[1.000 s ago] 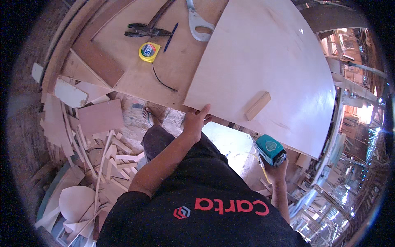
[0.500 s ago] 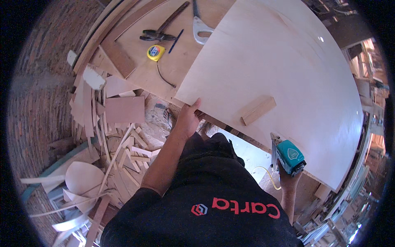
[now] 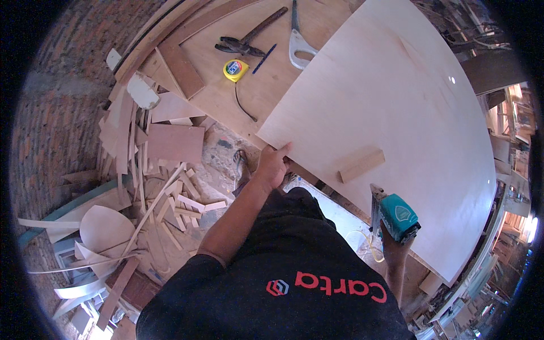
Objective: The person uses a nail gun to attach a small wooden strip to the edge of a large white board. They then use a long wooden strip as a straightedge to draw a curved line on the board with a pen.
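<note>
A wide, pale plywood sheet (image 3: 391, 107) lies over the workbench, its near edge toward my body. My left hand (image 3: 273, 168) grips that edge close to the sheet's near left corner, thumb on top and fingers out of sight underneath. In my right hand (image 3: 392, 245) is a teal air nail gun (image 3: 399, 216), held at the near edge with its metal nose over the sheet; whether the nose touches the wood I cannot tell. A short wooden block (image 3: 361, 165) rests on the sheet between my two hands.
On the bench (image 3: 218, 105) lie a yellow tape measure (image 3: 235, 69) with its blade out, a hammer (image 3: 263, 26), pliers (image 3: 241, 46), a blue pen (image 3: 264, 58) and a handsaw (image 3: 300, 50). Wood offcuts (image 3: 175, 144) litter the floor at left, before a brick wall (image 3: 68, 85). A yellow hose (image 3: 371, 249) hangs below.
The view has turned slightly, so the bench and its tools sit further right and lower in the picture. Both hands keep their holds on the sheet and the nail gun.
</note>
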Available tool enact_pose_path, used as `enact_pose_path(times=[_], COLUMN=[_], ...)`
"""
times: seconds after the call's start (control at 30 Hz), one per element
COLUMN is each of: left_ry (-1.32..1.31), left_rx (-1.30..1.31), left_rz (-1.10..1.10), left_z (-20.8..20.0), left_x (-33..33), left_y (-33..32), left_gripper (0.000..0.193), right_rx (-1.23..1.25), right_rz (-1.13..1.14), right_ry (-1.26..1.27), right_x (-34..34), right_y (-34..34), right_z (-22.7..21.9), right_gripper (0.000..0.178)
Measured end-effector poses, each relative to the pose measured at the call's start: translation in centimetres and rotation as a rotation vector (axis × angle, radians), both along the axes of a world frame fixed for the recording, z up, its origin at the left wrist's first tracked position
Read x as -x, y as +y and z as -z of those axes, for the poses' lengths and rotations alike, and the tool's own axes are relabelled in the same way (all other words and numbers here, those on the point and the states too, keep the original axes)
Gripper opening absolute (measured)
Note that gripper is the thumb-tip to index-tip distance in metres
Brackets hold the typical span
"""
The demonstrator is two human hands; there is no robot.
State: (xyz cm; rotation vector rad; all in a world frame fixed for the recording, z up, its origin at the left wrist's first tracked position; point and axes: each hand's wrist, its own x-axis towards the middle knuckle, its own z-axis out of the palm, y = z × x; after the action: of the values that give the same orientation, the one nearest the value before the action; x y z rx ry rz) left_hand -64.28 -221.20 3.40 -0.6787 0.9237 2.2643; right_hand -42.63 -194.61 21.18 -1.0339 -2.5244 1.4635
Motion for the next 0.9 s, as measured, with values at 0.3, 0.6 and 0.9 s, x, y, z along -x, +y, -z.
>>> enact_pose_path(times=[0.3, 0.6, 0.9], left_ry=[-0.065, -0.019, -0.029], left_rx=[-0.022, 0.119, 0.199], left_rz=[0.032, 0.054, 0.089], left_z=[-2.4, -2.5, -2.0], left_x=[1.2, 1.3, 1.0], left_y=[0.0, 0.7, 0.4], left_gripper=[0.043, 0.049, 0.048], right_rx=[-0.242, -0.168, -0.047], right_rz=[-0.067, -0.007, 0.026], right_ry=[-0.043, 0.006, -0.033], right_x=[0.2, 0.3, 0.4], right_y=[-0.9, 0.0, 1.2], right_z=[0.7, 0.7, 1.0], right_gripper=[0.044, 0.036, 0.047])
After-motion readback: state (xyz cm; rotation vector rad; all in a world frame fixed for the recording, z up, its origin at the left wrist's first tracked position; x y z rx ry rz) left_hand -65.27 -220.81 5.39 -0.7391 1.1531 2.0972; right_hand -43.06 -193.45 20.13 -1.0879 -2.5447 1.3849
